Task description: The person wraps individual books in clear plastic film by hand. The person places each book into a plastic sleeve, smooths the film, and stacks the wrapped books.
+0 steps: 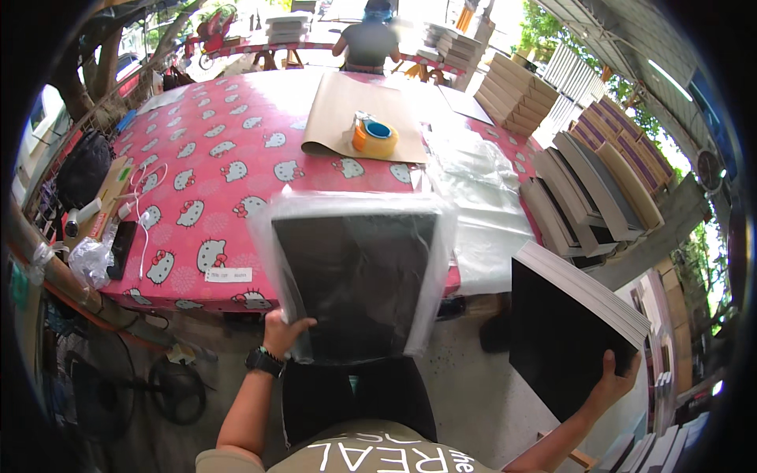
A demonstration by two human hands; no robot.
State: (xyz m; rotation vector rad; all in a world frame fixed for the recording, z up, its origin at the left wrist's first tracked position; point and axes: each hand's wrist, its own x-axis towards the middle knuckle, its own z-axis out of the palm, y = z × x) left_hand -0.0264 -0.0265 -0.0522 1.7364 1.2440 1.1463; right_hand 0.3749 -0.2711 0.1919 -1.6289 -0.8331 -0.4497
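Observation:
A flat black rectangular panel wrapped in clear plastic lies across the table's front edge. My left hand grips its near left corner, thumb on top and fingers mostly hidden beneath. Off to the right, tilted and away from the table, is a thick black-faced slab with a pale layered edge. My right hand holds that slab by its lower right side, thumb on the black face. Beside the wrapped panel, a clear plastic sheet drapes over the table's right side.
The pink patterned table bears brown paper with orange tape rolls. Black-and-white slabs and cartons stack at right. A fan stands lower left. Another person is at the far table.

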